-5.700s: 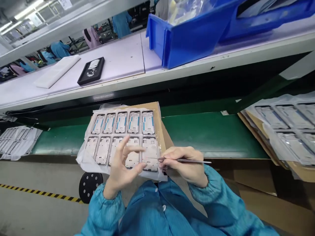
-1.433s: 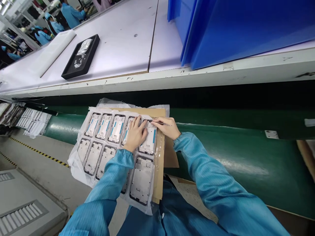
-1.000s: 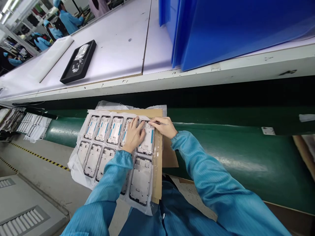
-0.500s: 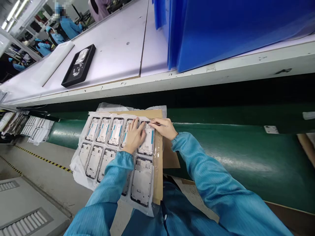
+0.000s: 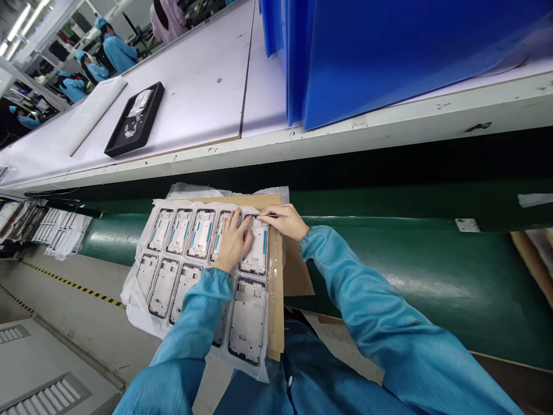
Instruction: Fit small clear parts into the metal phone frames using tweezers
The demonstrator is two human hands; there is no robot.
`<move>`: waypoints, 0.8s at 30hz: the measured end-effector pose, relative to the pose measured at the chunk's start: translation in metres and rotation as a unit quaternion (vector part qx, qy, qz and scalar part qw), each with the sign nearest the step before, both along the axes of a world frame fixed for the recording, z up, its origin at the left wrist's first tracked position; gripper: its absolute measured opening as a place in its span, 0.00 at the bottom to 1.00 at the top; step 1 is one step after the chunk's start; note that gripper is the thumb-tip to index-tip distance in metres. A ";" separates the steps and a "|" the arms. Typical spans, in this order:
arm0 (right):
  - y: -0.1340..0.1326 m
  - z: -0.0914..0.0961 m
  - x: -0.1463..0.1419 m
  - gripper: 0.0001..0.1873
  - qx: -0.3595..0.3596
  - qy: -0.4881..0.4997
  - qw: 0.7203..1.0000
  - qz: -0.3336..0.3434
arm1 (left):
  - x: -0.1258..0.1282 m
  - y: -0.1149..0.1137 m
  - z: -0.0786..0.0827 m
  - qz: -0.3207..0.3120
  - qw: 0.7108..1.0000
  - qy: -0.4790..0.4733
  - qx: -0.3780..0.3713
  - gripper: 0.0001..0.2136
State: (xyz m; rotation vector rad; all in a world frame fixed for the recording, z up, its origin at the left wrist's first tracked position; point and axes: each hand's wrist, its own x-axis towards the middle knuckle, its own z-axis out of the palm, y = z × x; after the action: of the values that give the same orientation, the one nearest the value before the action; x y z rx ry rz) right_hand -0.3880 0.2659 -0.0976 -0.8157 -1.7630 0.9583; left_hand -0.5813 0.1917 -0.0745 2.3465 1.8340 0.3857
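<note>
My left hand (image 5: 234, 242) rests with its fingers stretched over a phone frame in the top row, its fingertips near the frame at the right end. My right hand (image 5: 290, 221) pinches a thin metal tool that looks like tweezers (image 5: 283, 216), whose tip is at the top edge of the right-end phone frame (image 5: 256, 253). Blue strips show on the top-row frames. Several phone frames (image 5: 248, 320) lie in two rows in a white plastic tray (image 5: 144, 314), the lower row without blue strips. Under the tray is a cardboard sheet (image 5: 276, 323).
A green conveyor belt (image 5: 389, 271) runs beneath a white shelf (image 5: 207, 75). On the shelf are a black tray (image 5: 114, 141) with small parts, a white roll or sheet (image 5: 97, 109) and blue bins (image 5: 367, 63). More frame trays (image 5: 64, 230) lie at left. Co-workers sit far back.
The view has shifted slightly, so the shelf items sit a little further left. Both hands stay at the same phone frame, with only slight movement of the right hand's fingers.
</note>
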 end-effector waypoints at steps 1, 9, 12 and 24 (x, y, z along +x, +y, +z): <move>0.001 0.000 0.000 0.13 0.002 -0.005 1.000 -0.001 | 0.000 0.000 0.001 0.000 1.000 0.002 -0.001 0.21; 0.001 -0.003 0.000 0.10 0.009 -0.009 1.000 -0.002 | 0.004 0.000 0.007 0.004 0.999 0.033 -0.006 0.21; -0.001 -0.004 0.001 0.09 0.008 -0.002 1.000 -0.013 | 0.006 0.001 0.009 0.003 0.999 0.051 -0.009 0.21; -0.012 -0.004 -0.008 0.14 0.014 0.026 0.998 -0.054 | 0.017 0.003 0.011 -0.004 0.983 0.180 -0.041 0.24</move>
State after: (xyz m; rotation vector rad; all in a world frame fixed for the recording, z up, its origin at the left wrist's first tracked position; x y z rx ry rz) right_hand -0.3961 0.2541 -0.1012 -0.8527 -1.6668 0.8747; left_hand -0.5639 0.1952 -0.0635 2.4909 1.9388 -0.1254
